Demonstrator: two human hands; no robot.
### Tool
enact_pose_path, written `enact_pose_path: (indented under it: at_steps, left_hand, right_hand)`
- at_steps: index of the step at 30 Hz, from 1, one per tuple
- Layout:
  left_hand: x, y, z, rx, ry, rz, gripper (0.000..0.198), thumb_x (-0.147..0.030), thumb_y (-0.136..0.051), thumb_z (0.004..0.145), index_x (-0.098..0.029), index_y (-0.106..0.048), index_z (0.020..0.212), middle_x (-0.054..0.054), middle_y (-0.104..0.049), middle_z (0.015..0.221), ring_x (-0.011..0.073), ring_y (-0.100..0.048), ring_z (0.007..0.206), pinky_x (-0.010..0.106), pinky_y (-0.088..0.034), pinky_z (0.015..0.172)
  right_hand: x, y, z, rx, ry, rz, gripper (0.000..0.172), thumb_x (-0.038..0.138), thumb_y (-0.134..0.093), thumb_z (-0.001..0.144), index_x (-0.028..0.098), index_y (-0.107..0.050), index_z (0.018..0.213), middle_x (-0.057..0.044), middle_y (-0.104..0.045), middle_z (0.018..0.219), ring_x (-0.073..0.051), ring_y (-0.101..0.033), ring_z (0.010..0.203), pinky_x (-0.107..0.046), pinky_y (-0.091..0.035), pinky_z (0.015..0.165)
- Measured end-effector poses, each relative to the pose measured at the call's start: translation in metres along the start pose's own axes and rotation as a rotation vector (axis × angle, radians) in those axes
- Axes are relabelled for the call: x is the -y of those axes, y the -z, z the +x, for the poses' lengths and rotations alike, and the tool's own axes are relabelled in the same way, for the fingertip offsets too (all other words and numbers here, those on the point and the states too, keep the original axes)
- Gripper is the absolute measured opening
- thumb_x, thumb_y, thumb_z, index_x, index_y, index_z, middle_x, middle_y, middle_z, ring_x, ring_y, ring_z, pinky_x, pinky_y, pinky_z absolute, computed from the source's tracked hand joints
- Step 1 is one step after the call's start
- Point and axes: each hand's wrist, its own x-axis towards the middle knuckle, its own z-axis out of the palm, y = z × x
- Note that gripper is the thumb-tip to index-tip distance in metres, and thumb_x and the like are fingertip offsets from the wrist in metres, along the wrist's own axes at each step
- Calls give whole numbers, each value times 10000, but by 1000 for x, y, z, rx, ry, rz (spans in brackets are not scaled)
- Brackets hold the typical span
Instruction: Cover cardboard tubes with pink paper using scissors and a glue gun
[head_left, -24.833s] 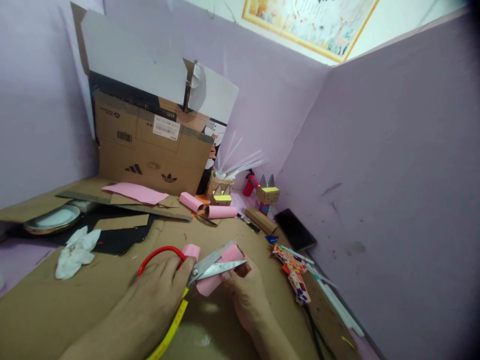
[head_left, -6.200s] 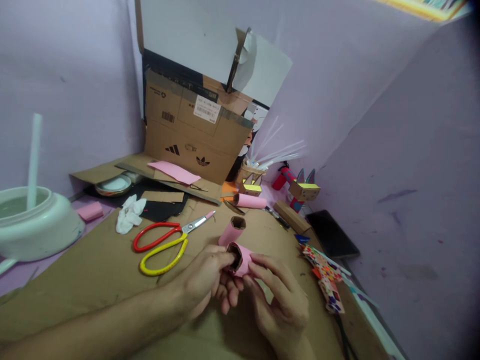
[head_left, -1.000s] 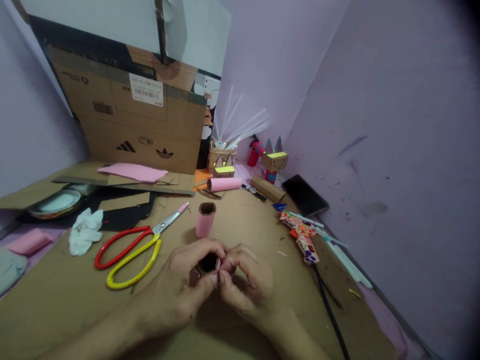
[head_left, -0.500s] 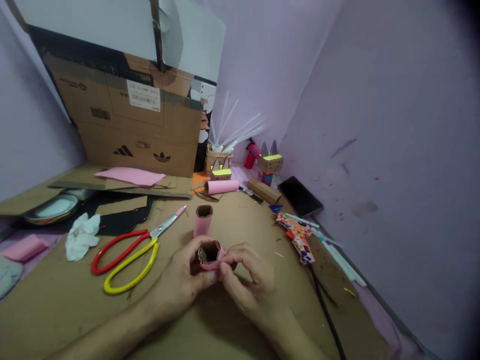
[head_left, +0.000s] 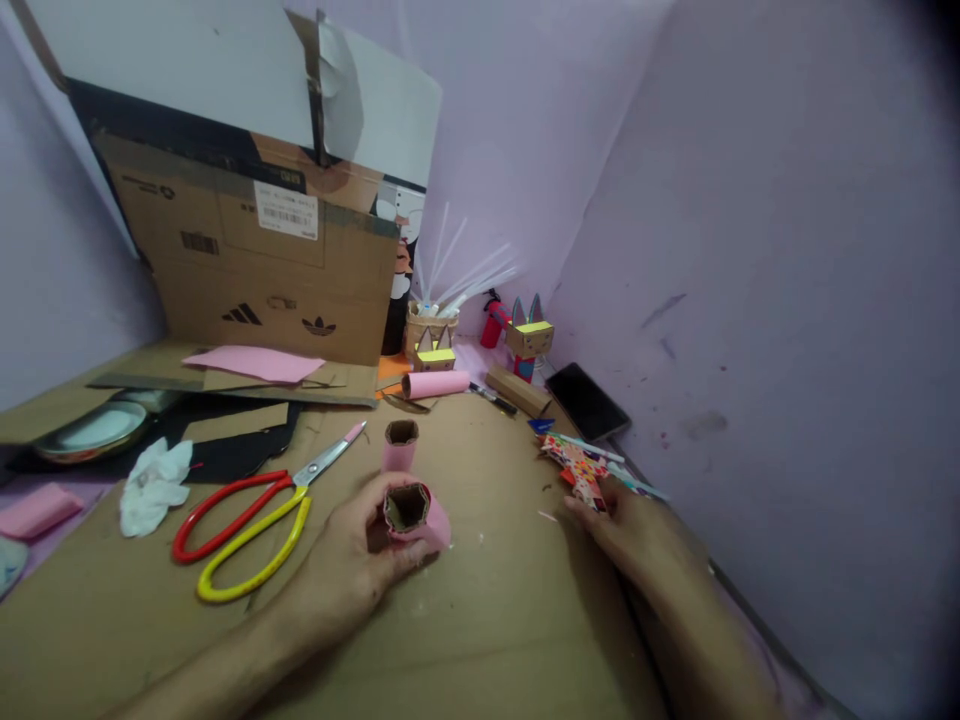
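My left hand [head_left: 360, 550] is wrapped round a cardboard tube covered in pink paper [head_left: 437, 524], its open end facing up and a paper flap sticking out on the right. Just behind it stands a second pink tube [head_left: 398, 455]. Over on the right, my right hand [head_left: 626, 520] has its fingers round the handle end of a glue gun with a floral pattern [head_left: 576, 465], whose black cord runs down beneath the forearm. Scissors [head_left: 300, 491] with one red and one yellow handle lie left of my left hand.
A large cardboard box [head_left: 255, 260] stands at the back left. White tissue [head_left: 156, 485] lies at the left. Behind are a pink roll [head_left: 436, 384], small cat-faced cardboard figures [head_left: 530, 340] and a cup of clear sticks [head_left: 433, 325]. A phone [head_left: 587, 400] rests by the right wall.
My right hand has let go of the pink paper's edge, moved right and taken hold of the glue gun. The paper flap now stands away from the tube. The view has shifted slightly.
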Motion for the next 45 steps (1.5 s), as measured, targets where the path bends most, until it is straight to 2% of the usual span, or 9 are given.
enact_pose_path:
  at_steps: [5, 10, 16, 19, 22, 29, 34, 42, 45]
  left_hand:
    - [1, 0, -1, 30, -11, 1, 354, -389, -659, 779, -190, -517, 1035, 46, -611, 975, 197, -607, 908, 338, -490, 851]
    - [-2, 1, -2, 33, -42, 99, 211, -297, -620, 805, -191, -541, 969, 26, -603, 919, 172, -592, 864, 283, -487, 795]
    - [-3, 2, -3, 15, -47, 203, 179, -272, -590, 833, -213, -542, 995, 13, -599, 950, 165, -596, 891, 256, -476, 791]
    - [-2, 3, -3, 11, -67, 242, 174, -274, -582, 835, -211, -544, 992, 16, -603, 954, 172, -596, 896, 258, -477, 786]
    - [-2, 4, -2, 14, -76, 244, 174, -279, -589, 828, -208, -541, 980, 14, -606, 932, 173, -598, 879, 259, -478, 779]
    - [-4, 8, -4, 4, -105, 382, 184, -193, -562, 800, -218, -552, 981, 9, -624, 923, 166, -613, 853, 244, -484, 741]
    - [-6, 9, -6, -8, -171, 560, 179, -181, -522, 814, -239, -544, 983, 8, -631, 942, 172, -617, 851, 269, -487, 742]
    - [-2, 12, -8, -60, -351, 773, 378, -71, -513, 772, -273, -487, 1091, 11, -616, 1041, 181, -598, 933, 278, -476, 746]
    - [0, 11, -8, -90, -413, 787, 432, -22, -495, 736, -279, -477, 1083, 2, -607, 1041, 180, -586, 949, 287, -467, 768]
  right_hand:
    - [5, -4, 8, 84, -130, 200, 264, 485, -646, 628, 225, -606, 628, -53, -588, 555, -292, -612, 619, -305, -369, 488]
    - [0, -10, 7, 189, -156, 542, 260, 447, -540, 734, 203, -611, 791, 28, -493, 528, -165, -520, 463, -289, -457, 438]
    - [11, -13, -34, 49, -66, 1391, 375, 388, -771, 628, 211, -566, 888, 42, -551, 708, -82, -502, 491, -222, -523, 475]
    - [20, -9, -55, 87, -14, 1578, 458, 371, -807, 607, 216, -589, 978, 5, -614, 801, -53, -457, 434, -157, -436, 347]
    - [27, -5, -67, 207, 53, 1589, 547, 454, -775, 634, 229, -586, 1095, -4, -618, 757, -32, -363, 358, -125, -280, 246]
    - [36, 2, -85, 396, 118, 1423, 508, 584, -673, 686, 191, -663, 1008, -73, -662, 735, -81, -414, 384, -192, -313, 302]
    - [31, 3, -98, 359, 166, 1274, 340, 494, -726, 675, 203, -693, 848, -19, -577, 561, -168, -522, 525, -259, -420, 491]
    - [40, -13, -110, 436, 164, 1231, 595, 646, -619, 706, 186, -682, 1078, -8, -561, 552, -180, -542, 526, -321, -496, 629]
    - [45, -13, -110, 322, 236, 1188, 558, 666, -598, 704, 207, -722, 997, -87, -693, 775, -273, -639, 830, -382, -467, 869]
